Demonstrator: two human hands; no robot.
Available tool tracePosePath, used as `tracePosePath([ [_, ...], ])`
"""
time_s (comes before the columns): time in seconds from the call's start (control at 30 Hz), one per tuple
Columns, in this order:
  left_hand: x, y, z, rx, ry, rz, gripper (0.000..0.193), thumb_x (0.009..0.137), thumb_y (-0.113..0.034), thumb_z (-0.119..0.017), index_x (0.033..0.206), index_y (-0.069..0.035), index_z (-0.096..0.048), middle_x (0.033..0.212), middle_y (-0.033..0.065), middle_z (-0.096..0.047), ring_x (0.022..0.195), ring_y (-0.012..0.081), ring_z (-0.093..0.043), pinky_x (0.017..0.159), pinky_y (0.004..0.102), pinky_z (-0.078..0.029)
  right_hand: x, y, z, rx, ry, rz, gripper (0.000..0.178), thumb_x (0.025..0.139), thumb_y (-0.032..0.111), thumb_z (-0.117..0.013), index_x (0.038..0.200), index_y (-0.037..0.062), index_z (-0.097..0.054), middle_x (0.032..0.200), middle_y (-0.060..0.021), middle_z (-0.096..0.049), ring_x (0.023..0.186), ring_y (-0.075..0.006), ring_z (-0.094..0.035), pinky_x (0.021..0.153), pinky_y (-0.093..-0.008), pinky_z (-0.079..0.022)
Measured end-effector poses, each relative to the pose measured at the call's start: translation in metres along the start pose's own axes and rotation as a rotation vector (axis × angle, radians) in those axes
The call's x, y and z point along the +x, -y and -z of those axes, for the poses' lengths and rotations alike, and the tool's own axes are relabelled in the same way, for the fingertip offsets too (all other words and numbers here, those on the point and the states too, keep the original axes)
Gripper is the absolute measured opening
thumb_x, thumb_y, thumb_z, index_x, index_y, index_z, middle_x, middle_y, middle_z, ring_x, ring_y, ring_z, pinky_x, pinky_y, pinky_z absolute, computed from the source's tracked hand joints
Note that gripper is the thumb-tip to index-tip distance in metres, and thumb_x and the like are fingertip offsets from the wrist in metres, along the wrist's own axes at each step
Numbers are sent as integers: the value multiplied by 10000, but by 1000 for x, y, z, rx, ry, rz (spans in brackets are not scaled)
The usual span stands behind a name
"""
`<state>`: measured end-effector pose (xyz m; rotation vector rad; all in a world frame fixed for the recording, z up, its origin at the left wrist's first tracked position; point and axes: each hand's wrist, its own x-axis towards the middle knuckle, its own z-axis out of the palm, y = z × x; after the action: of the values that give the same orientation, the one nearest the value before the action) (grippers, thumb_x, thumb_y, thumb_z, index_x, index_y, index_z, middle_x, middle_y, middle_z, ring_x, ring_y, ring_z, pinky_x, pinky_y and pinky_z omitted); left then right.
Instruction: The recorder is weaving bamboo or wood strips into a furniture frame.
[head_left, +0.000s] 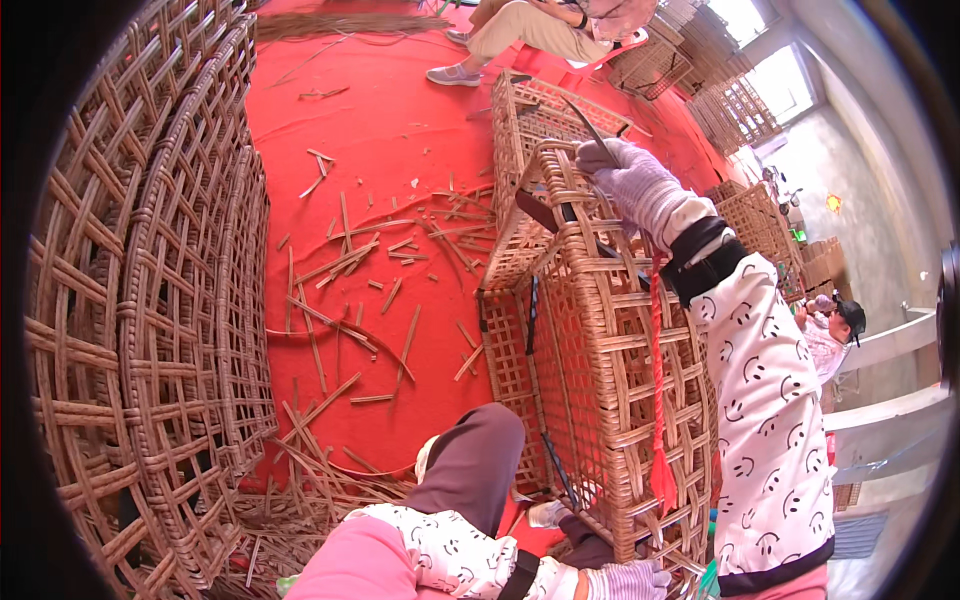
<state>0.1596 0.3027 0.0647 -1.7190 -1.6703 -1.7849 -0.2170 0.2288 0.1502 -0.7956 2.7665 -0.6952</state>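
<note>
My gloved right hand (635,180) is at the top corner of a tall, open-weave brown basket (605,340), its fingers curled closed around a dark thin piece (590,125) that pokes up past the knuckles. From this angle I can't say whether that is a blade or a strip of weaving material. My left hand (628,580), in a matching striped glove, is low beside the basket's near end; the view cuts it off, so I can't tell whether its fingers are gripping.

The basket stands towards the right edge of a red floor covering (380,120), with my bent knee (470,460) close by. A red cord (657,350) hangs down its side, below my right wrist. Cut strips (409,342) litter the middle of the covering, and woven panels (150,280) are stacked along its left edge.

As I judge it, a hard push at the top corner could tip the basket if my left hand isn't bracing it. If the dark piece is sharp, a slip could nick my glove or the weave. The dangling cord could snag on my wrist, and loose strips might slide underfoot.
</note>
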Motion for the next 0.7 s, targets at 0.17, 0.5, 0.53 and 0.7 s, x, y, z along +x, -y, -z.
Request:
tracePosePath([
  [0.17, 1, 0, -2, -16, -20, 18, 145, 680, -253, -550, 651, -112, -566, 691, 51, -567, 714, 229, -562, 619, 377, -451, -10, -8, 5, 47, 20, -261, 266, 856, 70, -552, 1121, 73, -570, 1021, -35, -634, 766, -115, -608, 430, -260, -508],
  [0.5, 1, 7, -7, -41, 2, -11, 121, 667, -229, -565, 671, -110, -546, 710, 50, -559, 736, 241, -551, 652, 377, -445, -14, 4, 8, 13, 3, -140, 291, 857, 92, -558, 1148, 84, -560, 1023, -29, -631, 729, -116, -609, 418, -256, -496],
  [0.53, 1, 8, -7, -79, -5, -12, 119, 663, -228, -567, 668, -112, -546, 715, 50, -560, 746, 241, -549, 664, 376, -443, -18, 5, 10, -27, -22, -167, 289, 859, 97, -559, 1148, 84, -560, 1022, -30, -631, 706, -114, -607, 414, -257, -493],
  [0.7, 2, 6, -3, 135, 40, -44, 257, 654, -269, -543, 735, -26, -563, 761, 115, -564, 800, 255, -526, 720, 340, -423, -75, -16, 53, 135, 1, -135, 252, 861, 118, -572, 1108, 70, -575, 919, -49, -624, 765, -125, -585, 535, -245, -509],
])
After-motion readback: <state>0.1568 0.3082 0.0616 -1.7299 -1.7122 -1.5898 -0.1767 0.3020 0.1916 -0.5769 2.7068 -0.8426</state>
